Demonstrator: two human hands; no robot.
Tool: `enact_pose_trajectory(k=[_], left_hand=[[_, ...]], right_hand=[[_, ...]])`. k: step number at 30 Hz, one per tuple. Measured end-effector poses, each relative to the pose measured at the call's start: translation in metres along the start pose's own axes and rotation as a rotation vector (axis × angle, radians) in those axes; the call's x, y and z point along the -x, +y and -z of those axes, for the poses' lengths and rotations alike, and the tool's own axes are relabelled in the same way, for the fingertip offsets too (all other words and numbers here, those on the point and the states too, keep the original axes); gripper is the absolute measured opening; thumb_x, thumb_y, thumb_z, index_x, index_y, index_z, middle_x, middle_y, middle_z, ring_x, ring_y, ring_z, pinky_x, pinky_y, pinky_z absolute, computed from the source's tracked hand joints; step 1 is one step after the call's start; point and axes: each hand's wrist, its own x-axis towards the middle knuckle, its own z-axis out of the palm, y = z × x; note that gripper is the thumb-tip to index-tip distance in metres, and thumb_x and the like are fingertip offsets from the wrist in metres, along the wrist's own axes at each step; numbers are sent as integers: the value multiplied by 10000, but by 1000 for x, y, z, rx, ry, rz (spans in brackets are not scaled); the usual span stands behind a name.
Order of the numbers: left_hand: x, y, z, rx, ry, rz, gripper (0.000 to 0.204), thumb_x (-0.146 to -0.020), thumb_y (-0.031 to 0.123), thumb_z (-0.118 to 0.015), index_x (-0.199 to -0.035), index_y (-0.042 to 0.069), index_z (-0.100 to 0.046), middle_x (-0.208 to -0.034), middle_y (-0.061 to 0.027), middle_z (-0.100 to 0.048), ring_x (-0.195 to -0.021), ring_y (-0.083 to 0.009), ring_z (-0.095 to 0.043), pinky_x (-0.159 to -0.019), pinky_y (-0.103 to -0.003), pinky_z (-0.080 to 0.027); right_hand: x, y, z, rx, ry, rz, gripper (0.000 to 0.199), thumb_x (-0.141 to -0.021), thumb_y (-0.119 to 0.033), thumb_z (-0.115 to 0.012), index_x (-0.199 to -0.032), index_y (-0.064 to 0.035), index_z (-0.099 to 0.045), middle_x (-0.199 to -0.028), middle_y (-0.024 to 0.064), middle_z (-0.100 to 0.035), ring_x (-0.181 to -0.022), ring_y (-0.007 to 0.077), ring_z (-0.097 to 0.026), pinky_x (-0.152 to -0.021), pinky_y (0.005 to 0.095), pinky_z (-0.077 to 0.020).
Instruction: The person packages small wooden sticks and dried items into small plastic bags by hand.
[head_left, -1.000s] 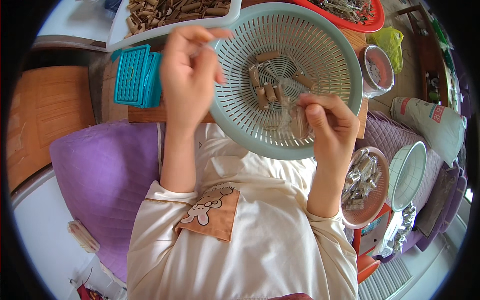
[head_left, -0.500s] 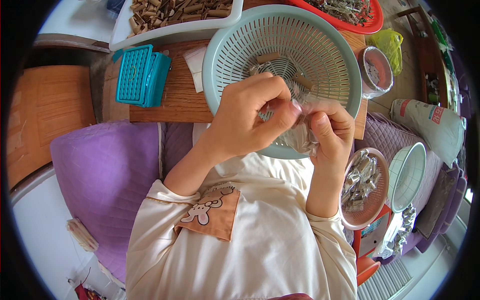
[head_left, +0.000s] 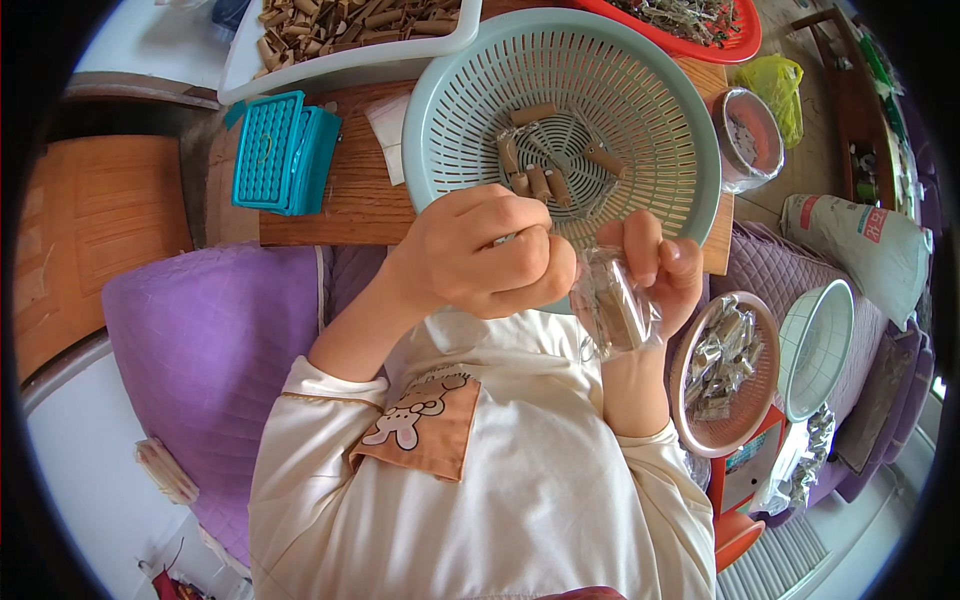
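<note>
Over the near rim of a grey-green colander (head_left: pixel 450 150), I hold a small clear plastic bag (head_left: pixel 618 315) with brown contents, perhaps short tubes. My right hand (head_left: pixel 655 262) pinches the bag from its right side, thumb against fingers. On the left, my left hand (head_left: pixel 490 250) is closed, its knuckles up and its thumb side at the bag's upper left edge. Its fingertips are hidden, but it seems to grip that edge. Several short brown tubes (head_left: pixel 540 184) lie in the colander just beyond my hands, some in clear film.
Beyond the colander stand a white tub (head_left: pixel 350 55) of brown pieces and a red basket (head_left: pixel 735 45). Teal trays (head_left: pixel 290 155) sit on the wooden table (head_left: pixel 350 215) at left. At right are a pink basket (head_left: pixel 765 390) of wrapped pieces and a pale green basket (head_left: pixel 815 350).
My hands have come nearer to me and a little apart. The bag now hangs in plainer view below my right fingers, and more tubes in the colander are uncovered.
</note>
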Motion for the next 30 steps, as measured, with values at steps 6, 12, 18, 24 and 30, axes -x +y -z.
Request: enact_pose_trajectory(k=[6,12,18,24,30], left_hand=[[2,-49,42,-54,-516,66,107,-630,102,-584,-734,125,-573,-707,9,-505,-705,-133,-549,-612,-260,-487],[25,-212,223,-722,-274,662,221,-826,51,-417,-972,74,-580,-804,-54,-584,-721,-123,-552,-662,-253,-438],[46,-294,229,-574,-40,805,198,-782,122,-401,-725,-33,-510,-646,-136,-532,-622,-207,-515,-591,-317,-405],[40,-270,252,-713,-501,1156,282,-849,244,-393,-848,-6,-523,-810,-150,-559,-673,-198,-510,-576,-339,-409],[156,-361,299,308,-1096,2227,666,-841,540,-306,-1351,125,-204,-1407,-100,-165,-979,-304,-493,-738,-392,-467]], right_hand=[[26,-40,2,1000,519,350,345,-768,-62,-586,-526,-106,-344,-490,-35,-365,-367,34,-304,-303,211,-223],[115,-155,108,1937,958,130,229,-670,-21,-565,-535,-29,-380,-472,0,-346,-446,91,-344,-440,249,-314],[177,-183,184,2309,846,-465,185,-740,-157,-528,-844,-25,-603,-733,150,-584,-644,264,-562,-615,342,-452],[127,-175,128,2174,1004,-134,245,-800,-213,-520,-966,-49,-596,-766,128,-603,-660,216,-582,-610,329,-463],[75,-133,55,2049,747,207,216,-839,-148,-492,-977,-10,-584,-724,65,-580,-649,138,-535,-581,270,-457]])
